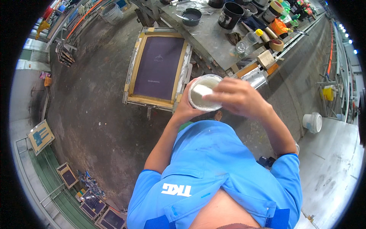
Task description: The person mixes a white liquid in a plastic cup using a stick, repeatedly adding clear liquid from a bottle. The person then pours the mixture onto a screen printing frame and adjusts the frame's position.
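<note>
My left hand (184, 106) is wrapped round the side of a clear round tub (206, 103), held up in front of my body with its mouth facing me. Pale greyish-white stuff shows inside it. Over the tub's right rim reaches my right hand (242, 95), its fingers closed and a little smeared by motion. They pinch a small white flat piece (202, 90) that lies across the tub's mouth; its exact kind is unclear. Just beyond the tub, to the left, a screen printing frame (158, 68) with dark purple mesh rests on a metal stand.
A grey worktable (213, 42) at the far right carries black pots (230, 15), a clear bottle with a yellow cap (251, 40) and tape rolls (276, 45). A white bucket (312, 122) stands at right. More framed screens (41, 136) lean along the left side.
</note>
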The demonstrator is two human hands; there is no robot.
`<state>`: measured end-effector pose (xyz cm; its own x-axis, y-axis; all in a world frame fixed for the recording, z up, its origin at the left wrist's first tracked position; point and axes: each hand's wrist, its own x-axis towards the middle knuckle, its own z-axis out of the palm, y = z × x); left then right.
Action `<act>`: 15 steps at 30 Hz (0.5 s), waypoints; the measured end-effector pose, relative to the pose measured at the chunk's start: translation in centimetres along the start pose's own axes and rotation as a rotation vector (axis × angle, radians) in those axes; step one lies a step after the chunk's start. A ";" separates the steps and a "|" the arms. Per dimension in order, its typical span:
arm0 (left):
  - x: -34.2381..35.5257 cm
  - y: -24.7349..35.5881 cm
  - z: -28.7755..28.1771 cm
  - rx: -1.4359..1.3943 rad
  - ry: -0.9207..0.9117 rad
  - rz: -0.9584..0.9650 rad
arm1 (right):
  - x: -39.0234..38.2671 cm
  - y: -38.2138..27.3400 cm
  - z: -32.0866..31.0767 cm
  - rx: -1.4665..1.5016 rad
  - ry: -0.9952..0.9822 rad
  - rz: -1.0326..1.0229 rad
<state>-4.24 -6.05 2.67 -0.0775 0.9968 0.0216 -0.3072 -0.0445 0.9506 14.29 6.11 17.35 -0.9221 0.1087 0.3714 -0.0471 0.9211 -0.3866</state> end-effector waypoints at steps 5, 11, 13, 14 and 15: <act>-0.3 0.1 -1.3 0.043 0.018 0.010 | -0.4 -1.2 -3.3 0.105 -0.212 0.009; 0.2 0.4 -1.0 0.088 -0.086 0.013 | 0.4 0.6 -4.2 0.040 -0.093 -0.047; 0.4 0.4 -0.8 0.098 -0.105 0.022 | 0.6 1.2 -2.9 0.008 -0.068 -0.065; 0.6 0.5 -0.8 0.096 -0.112 0.025 | 0.5 1.6 -2.6 -0.036 -0.061 -0.064; 0.5 0.6 -0.8 0.093 -0.109 0.030 | 0.5 2.1 -2.3 -0.074 -0.058 -0.071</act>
<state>-5.20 -5.62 3.01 0.0193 0.9967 0.0788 -0.2163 -0.0727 0.9736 14.62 8.92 18.67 -0.9383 0.0224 0.3451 -0.0864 0.9510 -0.2967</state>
